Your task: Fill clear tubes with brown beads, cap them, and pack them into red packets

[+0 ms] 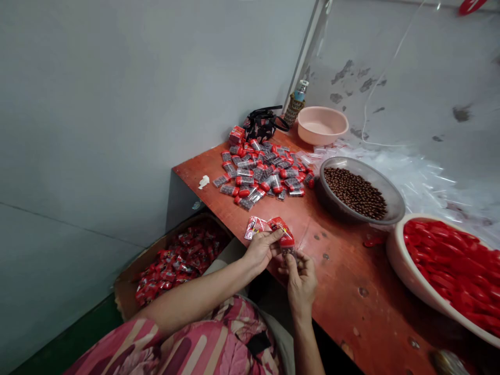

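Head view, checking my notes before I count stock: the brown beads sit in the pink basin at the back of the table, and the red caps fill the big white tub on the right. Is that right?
Not quite. The head view shows the brown beads in the grey bowl, not the pink basin. The red caps do fill the big white tub on the right.

From my remote station I read this as a small makeshift packing workshop: a scarred wooden table [351, 307] stood against stained plaster walls [414, 67], with heaped red-capped packets [261, 172], a pink plastic basin [322, 125], and a cardboard carton [125, 291] of red packs alongside.
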Available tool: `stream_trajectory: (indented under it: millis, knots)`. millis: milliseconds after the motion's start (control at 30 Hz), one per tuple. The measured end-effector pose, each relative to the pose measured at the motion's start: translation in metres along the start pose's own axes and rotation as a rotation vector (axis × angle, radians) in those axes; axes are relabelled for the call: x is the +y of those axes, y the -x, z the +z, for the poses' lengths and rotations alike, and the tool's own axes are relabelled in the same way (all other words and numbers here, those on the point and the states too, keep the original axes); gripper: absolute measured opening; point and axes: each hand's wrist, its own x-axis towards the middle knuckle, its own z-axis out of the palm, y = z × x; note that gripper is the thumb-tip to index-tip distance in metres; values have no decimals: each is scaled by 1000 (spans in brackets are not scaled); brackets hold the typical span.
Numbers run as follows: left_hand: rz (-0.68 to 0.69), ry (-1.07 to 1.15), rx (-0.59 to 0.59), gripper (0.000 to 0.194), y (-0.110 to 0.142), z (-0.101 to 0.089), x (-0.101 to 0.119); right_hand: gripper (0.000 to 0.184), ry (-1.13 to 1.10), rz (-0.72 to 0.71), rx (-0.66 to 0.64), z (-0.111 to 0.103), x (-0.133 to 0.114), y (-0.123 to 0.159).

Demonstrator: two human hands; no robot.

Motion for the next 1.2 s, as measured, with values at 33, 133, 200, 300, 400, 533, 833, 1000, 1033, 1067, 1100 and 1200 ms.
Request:
stream_trajectory:
  millis: [33, 133, 200, 300, 400, 533, 833, 1000, 1033, 1067, 1100, 1200]
  knots:
    - [6, -8, 5, 18, -1, -1, 1, 38, -9, 7, -7, -1, 1, 0]
    - [11, -61, 36, 19, -3, -3, 4, 39, 21, 24, 0, -9, 5, -1]
    - [3, -131, 47, 20, -3, -5, 6, 40, 113, 30, 37, -20, 9, -4]
    - [-12, -251, 29, 22, -1, -8, 6, 41, 378, 1, 77, -38, 12, -13]
    - [-35, -391, -12, 24, 1, -11, 2, 43, 739, -47, 96, -52, 9, -23]
    - [17, -778, -146, 29, 2, -17, 0, 43, 784, -340, 77, -58, -7, -35]
    - [140, -1351, -428, 33, 11, -9, 10, 39, 314, -138, -529, -40, -50, -51]
    - [144, -1095, -319, 34, 7, -14, 11, 35, 108, -20, -394, -37, -40, -51]
    - [145, -1023, -274, 34, 6, -15, 11, 35, 58, 7, -364, -36, -38, -49]
    - [137, -948, -238, 33, 5, -16, 11, 35, 14, 31, -341, -35, -35, -48]
    - [112, -867, -214, 31, 5, -17, 10, 35, -22, 52, -323, -33, -33, -46]
    - [14, -600, -182, 29, 6, -16, 8, 35, -94, 90, -242, -26, -28, -42]
